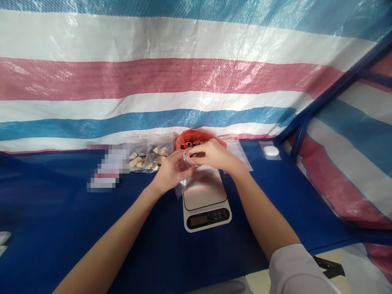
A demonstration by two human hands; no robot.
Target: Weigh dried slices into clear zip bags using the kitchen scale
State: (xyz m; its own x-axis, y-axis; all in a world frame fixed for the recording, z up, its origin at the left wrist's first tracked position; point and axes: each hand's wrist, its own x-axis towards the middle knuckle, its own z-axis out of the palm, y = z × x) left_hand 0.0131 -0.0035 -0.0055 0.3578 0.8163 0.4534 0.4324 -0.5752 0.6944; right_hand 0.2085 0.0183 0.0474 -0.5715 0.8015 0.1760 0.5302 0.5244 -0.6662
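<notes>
A small clear plastic bag (181, 188) hangs from my left hand (172, 171), whose fingers are wrapped round it above the kitchen scale. My right hand (214, 154) comes in from the other side, its fingertips pinched together at the bag's mouth; what they hold there is hidden. Beneath both hands lies a white digital scale (206, 194) with a metal plate and a dark display. Just behind my hands sits an open red plastic bag (196, 134) with dark, curled dried pieces inside, partly covered by my right hand.
Left of my hands lie clear bags of pale dried chunks (145, 159), beside a blurred-out patch (107, 167). On the right are flat clear bags (241, 153) and a white oval object (271, 151). Striped sheeting (171, 77) and a blue frame (330, 85) border the blue table (147, 249).
</notes>
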